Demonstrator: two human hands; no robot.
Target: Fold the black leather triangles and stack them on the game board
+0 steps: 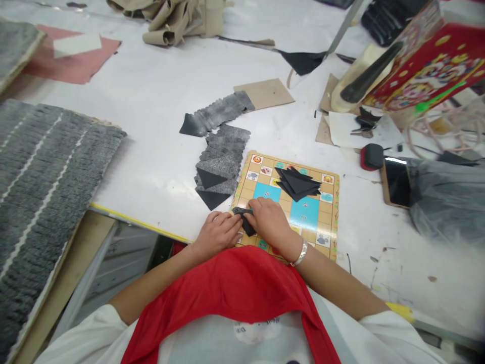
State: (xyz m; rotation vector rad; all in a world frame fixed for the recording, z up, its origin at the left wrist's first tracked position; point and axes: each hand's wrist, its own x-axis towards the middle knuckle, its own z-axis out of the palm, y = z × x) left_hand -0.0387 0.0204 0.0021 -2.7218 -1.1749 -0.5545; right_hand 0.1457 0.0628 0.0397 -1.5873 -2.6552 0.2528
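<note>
Both hands meet over the lower left part of a printed game board (329,227). Between them lies a small black triangular piece (248,227), partly covered by fingers. My left hand (217,230) presses on its left edge with curled fingers. From the other side, my right hand (270,220) pinches the same piece. A pile of black triangular pieces (298,183) rests on the board, beyond my right hand. Left of the board, overlapping rows of grey-backed pieces (223,151) lie on the white table, with black tips showing at their near end.
A stack of grey ribbed material (41,192) fills the left side. To the right are a phone (396,182), a small black-and-red case (372,156), a glue bottle (350,86) and a red box (432,71). Brown card (271,94) and tan cloth (178,20) lie farther back.
</note>
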